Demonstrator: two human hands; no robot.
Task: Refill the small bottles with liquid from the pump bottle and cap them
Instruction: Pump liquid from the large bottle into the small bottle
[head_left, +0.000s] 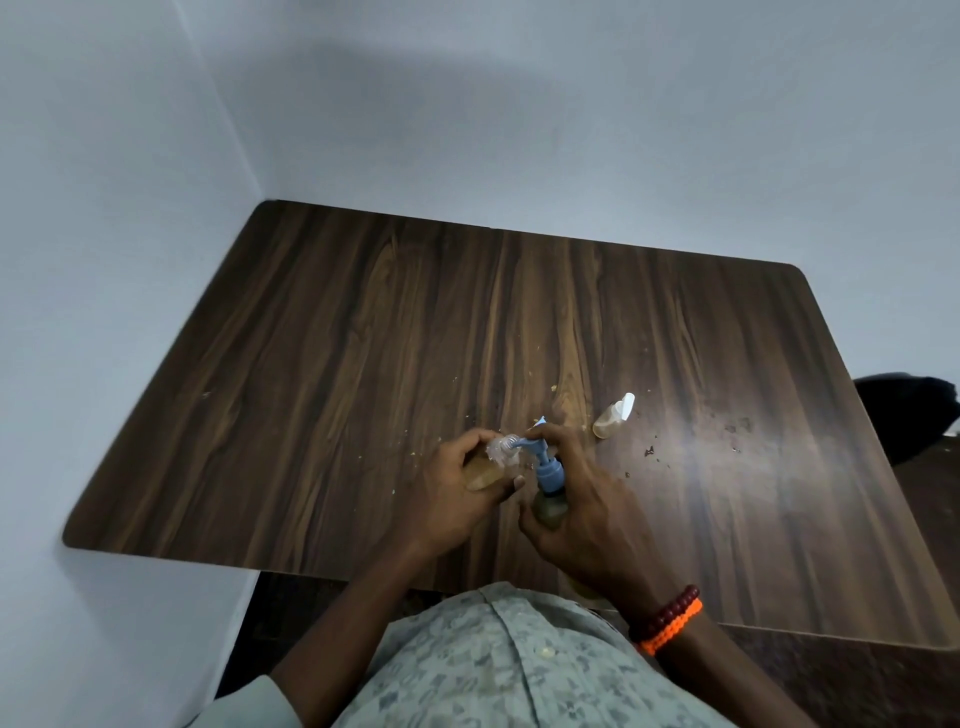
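Wood table (363, 338): my left hand (457, 493) grips small bottle (485, 470), right hand (582, 504) grips pump bottle (549, 486), nozzle at its mouth.

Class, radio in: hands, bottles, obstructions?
Left hand grips small open bottle. Right hand holds blue-topped pump bottle, spout at its mouth. Capped small bottle lies aside. Nothing obstructing.

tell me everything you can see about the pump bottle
The pump bottle has a blue plastic pump head and collar above a murky olive-brown body. It tilts away from the person, its spout reaching left to the open neck of the small bottle. The right hand grips its body, one finger over the pump head.
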